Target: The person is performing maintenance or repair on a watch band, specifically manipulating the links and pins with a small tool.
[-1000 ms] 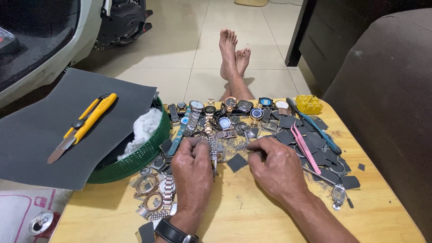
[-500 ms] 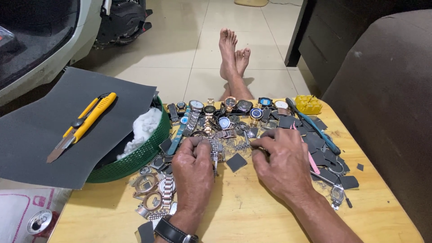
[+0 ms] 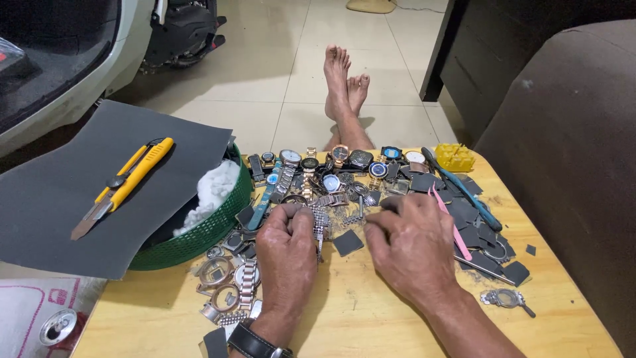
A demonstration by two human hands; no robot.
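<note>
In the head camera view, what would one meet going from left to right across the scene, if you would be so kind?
Drink can → yellow utility knife → green basket → left hand → right hand → pink tweezers → dark sofa arm.

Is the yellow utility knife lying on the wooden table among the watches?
No, the yellow utility knife lies on a dark grey sheet resting over the green basket, left of the watches.

Two bare hands, left hand (image 3: 286, 244) and right hand (image 3: 412, 246), no rings or gloves, forearms unsleeved, veins and knuckles showing; left wrist wears a black strap (image 3: 255, 343) with a metal buckle; bare feet (image 3: 344, 83), no shoes or socks, beyond the table edge.
</note>
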